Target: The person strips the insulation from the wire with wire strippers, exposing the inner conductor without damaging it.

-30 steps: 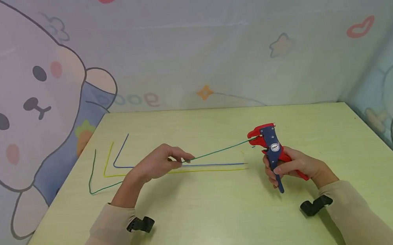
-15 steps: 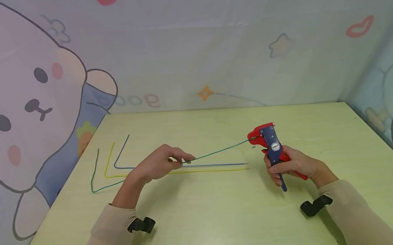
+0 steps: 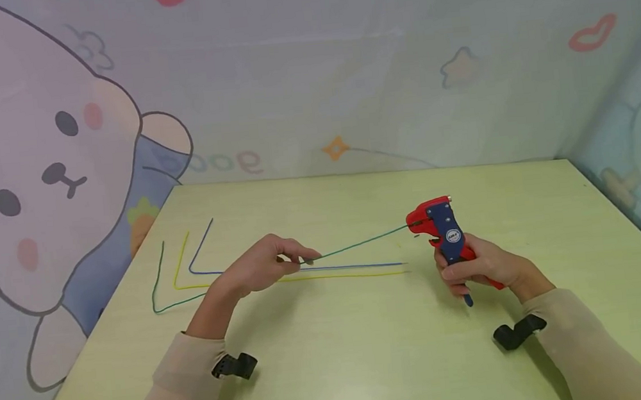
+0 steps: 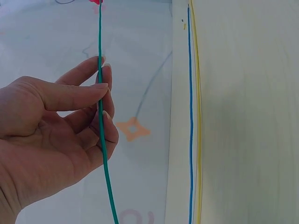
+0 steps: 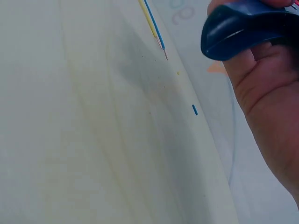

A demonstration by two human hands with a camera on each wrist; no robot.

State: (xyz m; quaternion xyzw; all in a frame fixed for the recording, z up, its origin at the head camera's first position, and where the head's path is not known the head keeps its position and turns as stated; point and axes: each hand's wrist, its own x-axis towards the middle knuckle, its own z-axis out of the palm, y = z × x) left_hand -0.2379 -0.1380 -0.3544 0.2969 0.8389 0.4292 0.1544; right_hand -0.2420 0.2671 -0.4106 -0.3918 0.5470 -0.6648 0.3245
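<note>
My left hand (image 3: 263, 263) pinches a green wire (image 3: 365, 241) between thumb and fingers. From there the wire runs taut, up and to the right, into the red jaws of a red-and-blue wire stripper (image 3: 444, 220). Around the stripper's handles my right hand (image 3: 486, 266) is curled, and the jaws are closed over the wire's end, hiding it. In the left wrist view the thumb lies across the green wire (image 4: 107, 182). The wire's far end bends on the table at the left. In the right wrist view only the blue handle end (image 5: 233, 30) of the stripper shows.
A blue wire (image 3: 361, 265) and a yellow wire (image 3: 351, 277), both bent, lie side by side on the table (image 3: 359, 363). Their right ends show bare metal. A blue insulation scrap (image 5: 195, 109) and a yellow scrap (image 5: 178, 73) lie near. A printed cloth (image 3: 284, 68) hangs behind.
The stripper's red jaws have closed over the green wire as the right hand squeezed the handles. The green wire's bent end has slid slightly right; the head view has shifted a little.
</note>
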